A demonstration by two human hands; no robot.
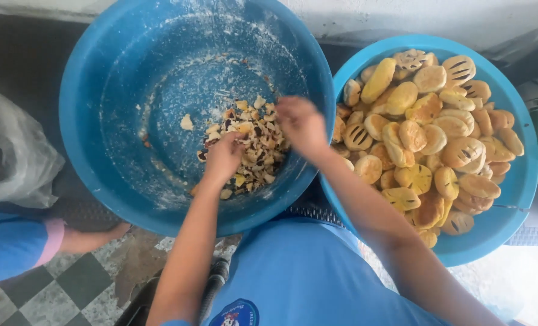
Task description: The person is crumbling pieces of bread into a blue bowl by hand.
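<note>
We see both hands down in the big blue basin (130,108) | left hand (222,158) curled on the heap of broken pastry pieces (251,145) at the basin's bottom | right hand (302,124) pinched shut above that heap; whether it holds a piece we cannot tell | smaller blue basin (516,181) of whole golden pastries (432,139) touches it on the right.

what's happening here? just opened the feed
A person in a blue shirt has both hands in a big blue basin dusted with flour. The left hand and right hand are working a pile of broken pastry pieces at the bottom. Whether either hand grips anything is unclear. A second blue basin to the right is heaped with whole baked pastries. Another person's arm shows at lower left, beside a plastic bag.
</note>
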